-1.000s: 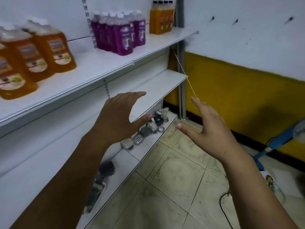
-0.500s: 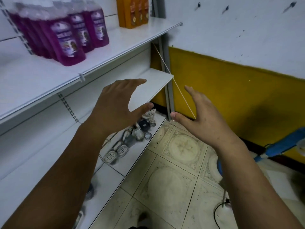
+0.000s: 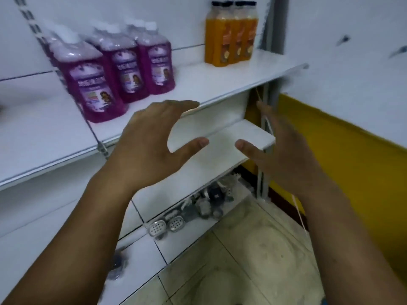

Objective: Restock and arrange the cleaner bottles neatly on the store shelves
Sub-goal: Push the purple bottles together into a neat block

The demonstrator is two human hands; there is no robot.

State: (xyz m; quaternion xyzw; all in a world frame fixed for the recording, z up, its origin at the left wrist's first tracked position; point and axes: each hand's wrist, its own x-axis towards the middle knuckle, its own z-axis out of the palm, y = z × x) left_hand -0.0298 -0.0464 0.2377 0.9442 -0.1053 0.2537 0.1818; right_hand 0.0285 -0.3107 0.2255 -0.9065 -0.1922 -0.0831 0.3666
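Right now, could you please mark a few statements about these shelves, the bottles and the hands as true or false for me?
1. The purple plastic cleaner bottles with white caps stand on the white metal upper shelf. True.
2. The orange plastic bottles stand left of the purple ones. False: they stand to their right, on the same shelf.
3. The orange bottles have white caps. False: their caps are dark.
4. The left-hand grip holds a bottle. False: its spread fingers hold nothing.
5. On the bottom shelf lie small metal fittings. True.
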